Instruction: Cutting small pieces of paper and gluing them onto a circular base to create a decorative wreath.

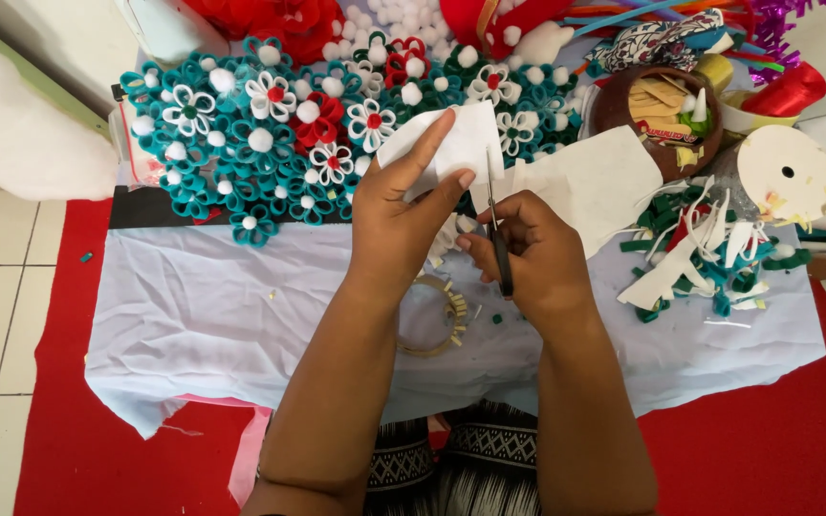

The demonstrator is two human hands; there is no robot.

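My left hand (pixel 399 215) pinches a piece of white felt (pixel 451 143) between thumb and fingers, held up over the cloth. My right hand (pixel 528 253) grips a small pair of dark scissors (pixel 499 239), blades pointing up into the felt's lower right edge. A larger white felt sheet (pixel 604 182) lies just behind my right hand. Under my left wrist sits a roll of tape (pixel 432 320) with small cut strips stuck along its rim.
A pale blue cloth (pixel 203 315) covers a red mat (pixel 97 449). Teal, red and white felt flowers (pixel 270 134) with pompoms fill the back left. A brown bowl (pixel 662 115), felt scraps (pixel 709 258), a round card disc (pixel 786 172) lie to the right.
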